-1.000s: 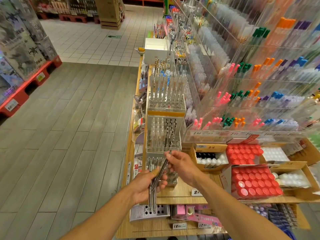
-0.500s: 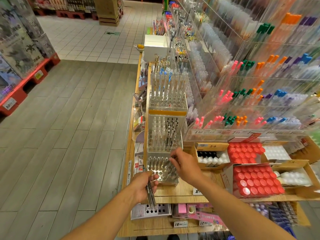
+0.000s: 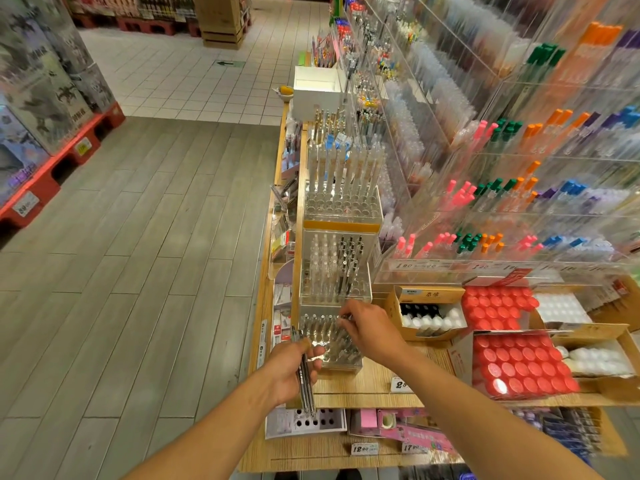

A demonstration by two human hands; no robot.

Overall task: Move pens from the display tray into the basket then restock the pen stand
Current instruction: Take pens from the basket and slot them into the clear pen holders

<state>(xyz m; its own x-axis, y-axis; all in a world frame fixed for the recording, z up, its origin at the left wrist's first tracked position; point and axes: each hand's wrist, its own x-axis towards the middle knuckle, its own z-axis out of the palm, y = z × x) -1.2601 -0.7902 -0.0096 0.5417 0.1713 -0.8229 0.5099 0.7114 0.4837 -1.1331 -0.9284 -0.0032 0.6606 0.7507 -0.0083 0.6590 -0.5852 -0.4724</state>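
Note:
A clear acrylic pen stand [image 3: 331, 355] with rows of holes sits on the wooden shelf, holding several dark pens. My right hand [image 3: 369, 332] hovers over its top right part, fingertips pinching the top of a pen [image 3: 343, 318] standing in a hole. My left hand [image 3: 292, 367] is just left of the stand and grips a small bundle of silver-grey pens [image 3: 305, 382], their ends pointing down toward the lower shelf. No basket is in view.
Taller clear stands [image 3: 335, 271] with white and black pens rise behind. Boxes of red-capped [image 3: 519, 363] and white-capped items sit to the right. A tall acrylic rack of coloured pens [image 3: 512, 188] fills the right. The open aisle floor [image 3: 138, 254] lies to the left.
My right hand has gone from the bundle to the stand's top and set a pen into it. My left hand turned the remaining bundle more upright and drew it closer to the stand.

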